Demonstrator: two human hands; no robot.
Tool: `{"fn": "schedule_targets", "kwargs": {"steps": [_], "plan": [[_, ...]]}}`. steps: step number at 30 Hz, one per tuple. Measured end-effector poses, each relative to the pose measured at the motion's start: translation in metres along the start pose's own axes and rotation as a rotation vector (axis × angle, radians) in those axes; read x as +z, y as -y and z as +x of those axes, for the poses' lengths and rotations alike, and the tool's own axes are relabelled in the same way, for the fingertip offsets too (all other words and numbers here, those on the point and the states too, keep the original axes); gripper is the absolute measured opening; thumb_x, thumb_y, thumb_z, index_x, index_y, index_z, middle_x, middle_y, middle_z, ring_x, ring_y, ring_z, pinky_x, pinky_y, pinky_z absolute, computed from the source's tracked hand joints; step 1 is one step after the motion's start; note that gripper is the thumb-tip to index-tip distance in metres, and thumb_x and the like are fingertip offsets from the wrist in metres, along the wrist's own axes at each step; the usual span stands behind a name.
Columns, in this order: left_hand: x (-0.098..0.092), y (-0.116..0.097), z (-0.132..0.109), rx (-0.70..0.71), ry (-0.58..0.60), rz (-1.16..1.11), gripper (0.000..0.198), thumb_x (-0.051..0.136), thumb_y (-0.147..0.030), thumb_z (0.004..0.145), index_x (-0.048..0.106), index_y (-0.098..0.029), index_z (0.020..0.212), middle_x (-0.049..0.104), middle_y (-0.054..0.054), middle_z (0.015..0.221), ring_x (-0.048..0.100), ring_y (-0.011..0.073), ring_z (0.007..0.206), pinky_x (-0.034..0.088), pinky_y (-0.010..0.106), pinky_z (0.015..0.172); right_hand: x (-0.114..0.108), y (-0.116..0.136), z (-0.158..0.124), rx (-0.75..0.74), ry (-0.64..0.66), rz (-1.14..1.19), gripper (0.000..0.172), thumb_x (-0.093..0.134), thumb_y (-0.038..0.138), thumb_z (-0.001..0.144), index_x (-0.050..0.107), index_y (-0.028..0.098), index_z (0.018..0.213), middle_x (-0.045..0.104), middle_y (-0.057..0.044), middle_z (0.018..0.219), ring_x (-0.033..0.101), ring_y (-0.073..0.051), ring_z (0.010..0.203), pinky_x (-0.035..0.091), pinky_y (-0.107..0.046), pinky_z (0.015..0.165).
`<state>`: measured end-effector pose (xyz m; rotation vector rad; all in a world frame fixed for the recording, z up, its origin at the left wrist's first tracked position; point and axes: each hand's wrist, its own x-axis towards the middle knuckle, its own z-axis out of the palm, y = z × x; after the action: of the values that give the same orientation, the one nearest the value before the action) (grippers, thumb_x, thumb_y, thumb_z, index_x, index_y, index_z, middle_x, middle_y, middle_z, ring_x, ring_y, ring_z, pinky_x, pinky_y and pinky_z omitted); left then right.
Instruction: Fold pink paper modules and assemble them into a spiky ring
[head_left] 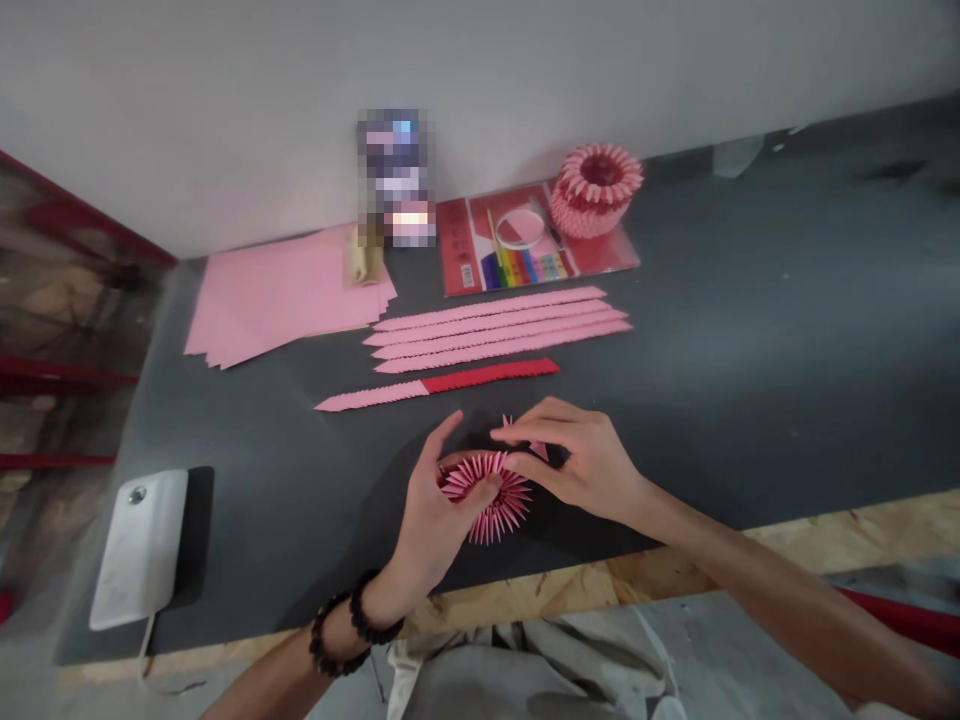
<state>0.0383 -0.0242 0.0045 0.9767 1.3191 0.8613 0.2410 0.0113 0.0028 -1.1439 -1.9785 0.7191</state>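
A spiky ring of folded pink paper pieces (501, 520) is held just above the dark tabletop near its front edge. My left hand (431, 515) grips it, thumb lying across the middle and the other fingers mostly hidden behind. At the ring's upper right rim, my right hand (589, 455) pinches with thumb and forefinger on a folded paper piece, largely covered by the fingertips. Small loose pink paper pieces (539, 450) show beneath the right hand. Just beyond lies a strip of nested folded pieces (487, 376), pink at the left and red at the right.
Several pink strips (495, 330) lie farther back. Pink paper sheets (281, 290) are stacked at back left, near a blurred upright object (397, 180). A finished-looking pink paper vase (598, 190) stands on a red packet (457, 245). A white corded device (140, 550) sits at left.
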Motion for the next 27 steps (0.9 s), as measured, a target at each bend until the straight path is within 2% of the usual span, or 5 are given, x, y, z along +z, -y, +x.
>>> {"fn": "schedule_targets", "kwargs": {"steps": [4,9,15,18,27], "plan": [[0.0,0.0,0.0,-0.004,0.021,0.013,0.083,0.083,-0.036,0.08,0.044,-0.022,0.152,0.078,0.008,0.103,0.075,0.0263,0.095,0.061,0.043,0.09,0.007,0.006,-0.003,0.04,-0.012,0.097,0.019,0.067,0.03,0.097,0.079,0.023,0.084,0.076,0.0,0.074,0.068,-0.015,0.068,0.053,-0.027,0.067],[-0.001,-0.001,0.001,-0.012,0.028,0.008,0.087,0.084,-0.036,0.079,0.042,-0.023,0.155,0.078,0.006,0.098,0.074,0.0254,0.094,0.06,0.041,0.091,0.007,0.009,-0.003,-0.029,-0.076,0.071,0.021,0.065,0.025,0.098,0.079,0.021,0.083,0.075,-0.001,0.072,0.066,-0.012,0.064,0.051,-0.025,0.066],[-0.003,-0.001,0.002,-0.022,0.014,-0.031,0.082,0.085,-0.036,0.079,0.049,-0.023,0.151,0.078,0.008,0.109,0.072,0.0264,0.102,0.056,0.041,0.098,-0.009,0.01,0.004,0.326,-0.218,0.183,0.02,0.071,0.029,0.092,0.079,0.022,0.076,0.072,0.0,0.065,0.061,-0.012,0.057,0.043,-0.025,0.055],[-0.005,-0.002,0.004,-0.061,0.007,-0.092,0.075,0.089,-0.033,0.073,0.06,-0.022,0.141,0.075,0.009,0.122,0.071,0.0266,0.108,0.054,0.039,0.1,-0.008,0.005,0.004,0.457,-0.177,0.317,0.023,0.071,0.034,0.091,0.079,0.021,0.075,0.07,0.0,0.061,0.061,-0.013,0.056,0.045,-0.026,0.055],[-0.005,-0.011,0.006,-0.223,0.096,-0.315,0.041,0.086,-0.034,0.078,0.078,-0.015,0.113,0.078,0.009,0.107,0.07,0.0187,0.093,0.054,0.027,0.087,0.007,0.0,0.001,0.472,-0.108,0.519,0.019,0.07,0.038,0.092,0.083,0.024,0.087,0.078,-0.001,0.076,0.068,-0.013,0.064,0.051,-0.024,0.059]]}}
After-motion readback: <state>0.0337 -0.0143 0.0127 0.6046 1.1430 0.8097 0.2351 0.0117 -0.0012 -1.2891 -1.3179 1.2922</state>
